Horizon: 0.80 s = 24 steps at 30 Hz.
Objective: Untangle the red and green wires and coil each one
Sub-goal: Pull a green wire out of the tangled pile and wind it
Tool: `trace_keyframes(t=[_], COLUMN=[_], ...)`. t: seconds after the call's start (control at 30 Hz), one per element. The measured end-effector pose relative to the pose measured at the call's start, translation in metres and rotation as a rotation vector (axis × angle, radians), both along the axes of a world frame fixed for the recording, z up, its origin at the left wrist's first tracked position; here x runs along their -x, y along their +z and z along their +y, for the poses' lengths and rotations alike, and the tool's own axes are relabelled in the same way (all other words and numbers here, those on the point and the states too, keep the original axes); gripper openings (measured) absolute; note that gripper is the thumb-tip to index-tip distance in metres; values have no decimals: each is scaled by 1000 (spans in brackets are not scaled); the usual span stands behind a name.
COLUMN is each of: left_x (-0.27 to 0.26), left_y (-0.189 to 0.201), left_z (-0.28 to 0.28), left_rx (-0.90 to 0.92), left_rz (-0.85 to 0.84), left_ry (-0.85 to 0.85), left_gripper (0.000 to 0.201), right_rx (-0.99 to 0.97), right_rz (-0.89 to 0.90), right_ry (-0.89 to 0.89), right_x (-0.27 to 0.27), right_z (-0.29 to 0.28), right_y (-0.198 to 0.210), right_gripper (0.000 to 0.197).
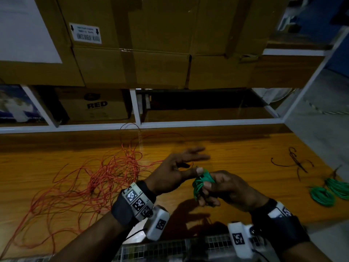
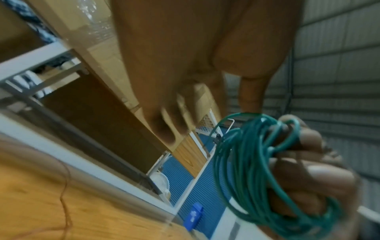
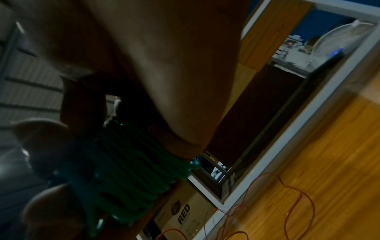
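Green wire [image 1: 202, 183] coil, seemingly in right hand [image 1: 225, 188]

Glossy varnished wooden table [image 1: 236, 148]; smooth plastic-coated green wire [image 1: 203, 181], red wire [image 1: 113, 173] at nine o'clock; matt cardboard boxes [image 1: 151, 53] at twelve.

Storeroom or stockroom. Evidence: large taped brown cardboard cartons [image 1: 151, 44] stacked on white metal-framed shelving [image 1: 135, 106]; a smaller carton printed "RED" [image 1: 94, 105] on the lower shelf; a varnished orange wooden worktop [image 1: 236, 148] in front; corrugated grey sheet-metal wall [image 2: 339, 65].
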<state>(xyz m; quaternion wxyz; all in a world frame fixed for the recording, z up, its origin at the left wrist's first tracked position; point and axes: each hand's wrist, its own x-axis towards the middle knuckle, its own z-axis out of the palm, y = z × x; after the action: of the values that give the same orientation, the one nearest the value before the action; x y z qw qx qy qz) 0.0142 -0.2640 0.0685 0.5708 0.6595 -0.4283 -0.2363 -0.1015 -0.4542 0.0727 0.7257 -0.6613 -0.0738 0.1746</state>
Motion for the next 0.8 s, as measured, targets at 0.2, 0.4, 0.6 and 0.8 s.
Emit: trace_keyframes(t=[0.2, 0.4, 0.6, 0.8], left_x=[15, 19, 18, 18], left_y=[-1, -2, -12, -25], left_z=[-4, -16, -22, -31], left_rx=[94, -4, 46, 16], left_rz=[239, 7, 27, 33], left_ry=[-116, -22, -2, 99], left_gripper=[58, 50, 28, 27], right_rx=[-284, -484, -509, -313], right_rz=[61, 153, 169, 144], right_ry=[-38, -195, -315, -535], right_x=[5, 4, 9, 10], right_z=[-14, -16, -14, 1], right_y=[2, -3, -8, -3], right_gripper=[29, 33, 40, 33])
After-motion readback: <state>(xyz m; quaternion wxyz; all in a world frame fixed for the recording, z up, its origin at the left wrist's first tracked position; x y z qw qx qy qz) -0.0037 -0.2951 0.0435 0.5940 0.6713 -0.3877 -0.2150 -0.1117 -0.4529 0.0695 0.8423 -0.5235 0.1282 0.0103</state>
